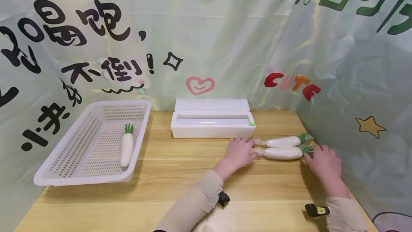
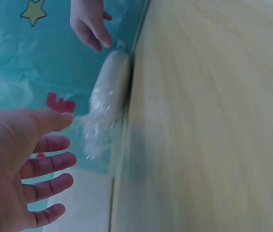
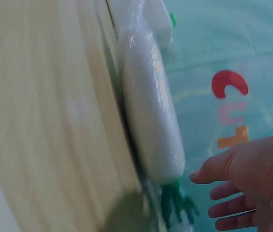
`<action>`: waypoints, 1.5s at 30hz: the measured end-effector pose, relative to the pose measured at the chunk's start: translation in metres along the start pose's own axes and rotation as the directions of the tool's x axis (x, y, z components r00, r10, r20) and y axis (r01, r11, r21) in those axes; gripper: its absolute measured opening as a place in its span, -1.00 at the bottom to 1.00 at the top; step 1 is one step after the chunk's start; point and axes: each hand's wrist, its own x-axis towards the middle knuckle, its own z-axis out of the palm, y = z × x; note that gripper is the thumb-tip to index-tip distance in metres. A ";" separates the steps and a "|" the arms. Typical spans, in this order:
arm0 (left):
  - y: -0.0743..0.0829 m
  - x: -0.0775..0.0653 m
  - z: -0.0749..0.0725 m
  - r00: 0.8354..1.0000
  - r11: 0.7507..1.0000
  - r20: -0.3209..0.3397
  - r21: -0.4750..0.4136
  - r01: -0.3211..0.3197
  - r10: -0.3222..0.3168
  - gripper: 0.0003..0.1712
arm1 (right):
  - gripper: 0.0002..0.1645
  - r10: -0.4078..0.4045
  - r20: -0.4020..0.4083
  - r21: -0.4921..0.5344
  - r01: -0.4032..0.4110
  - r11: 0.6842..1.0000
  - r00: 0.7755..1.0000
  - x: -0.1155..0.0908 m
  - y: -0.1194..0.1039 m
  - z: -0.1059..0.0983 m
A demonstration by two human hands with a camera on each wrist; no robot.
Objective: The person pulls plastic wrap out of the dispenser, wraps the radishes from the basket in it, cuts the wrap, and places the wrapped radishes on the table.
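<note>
A: What can be seen by the hands?
B: Two white radishes with green tops are seen on the wooden table (image 1: 180, 178). Each one is wrapped in clear plastic. The front radish (image 1: 283, 153) is laid just beside the back radish (image 1: 283, 142), and both are placed on their sides.
A: Is anything held by the left hand (image 1: 239, 153)?
B: Nothing is held. Its fingers are spread apart and a little bent, and the thumb is stuck out. It is placed by the twisted plastic end of the front radish. Whether the plastic is touched cannot be told.
A: And by the right hand (image 1: 325, 165)?
B: Nothing is held there either. The thumb is kept away from the fingers, close to the green leaves (image 1: 307, 149) of the front radish.
A: What else is found?
B: A white box (image 1: 213, 132) is set behind the radishes, toward the left, with its lid tipped up. At the far left, a bare radish (image 1: 127, 149) is held in a white basket (image 1: 96, 155) full of little holes.
</note>
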 end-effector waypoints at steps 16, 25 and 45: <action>-0.069 -0.056 -0.056 0.988 1.000 -0.154 -0.002 0.010 -0.010 -0.67 | -0.46 -0.215 -0.168 0.037 0.224 0.974 0.962 0.006 -0.070 -0.010; -0.104 -0.075 -0.085 0.959 0.999 -0.279 -0.015 0.046 -0.048 -0.75 | -0.46 -0.313 -0.195 0.043 0.327 0.944 0.930 0.013 -0.110 -0.010; -0.197 -0.067 -0.083 0.920 0.942 -0.254 -0.231 0.242 -0.299 -0.73 | -0.62 -0.469 -0.313 0.149 0.531 0.835 0.826 0.068 -0.182 0.012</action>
